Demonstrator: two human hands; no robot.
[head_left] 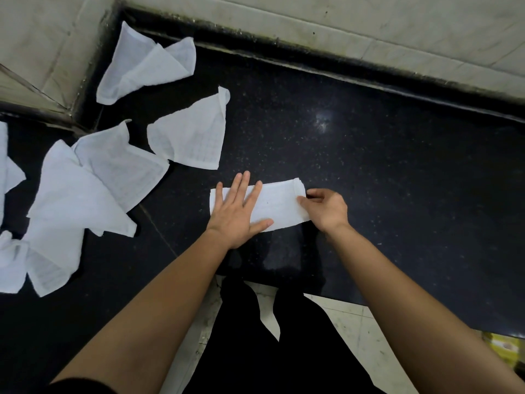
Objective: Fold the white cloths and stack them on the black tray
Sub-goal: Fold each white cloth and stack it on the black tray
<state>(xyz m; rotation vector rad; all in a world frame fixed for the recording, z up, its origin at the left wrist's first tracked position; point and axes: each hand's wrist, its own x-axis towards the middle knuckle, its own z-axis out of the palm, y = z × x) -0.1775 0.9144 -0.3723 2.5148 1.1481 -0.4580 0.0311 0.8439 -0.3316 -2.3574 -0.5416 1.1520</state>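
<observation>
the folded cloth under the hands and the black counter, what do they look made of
Folded cloth: a soft woven textile, probably cotton, matte white. It holds a flat fold and shows a stitched hem at its right end.
Counter: polished dark stone, likely granite or a look-alike. It has fine pale specks, a bright glare spot and faint reflections near its front edge.

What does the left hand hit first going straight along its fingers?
Past the folded cloth, the left hand meets bare black counter, passing right of the nearest loose cloth; first obstacle is probably the tiled wall.
</observation>
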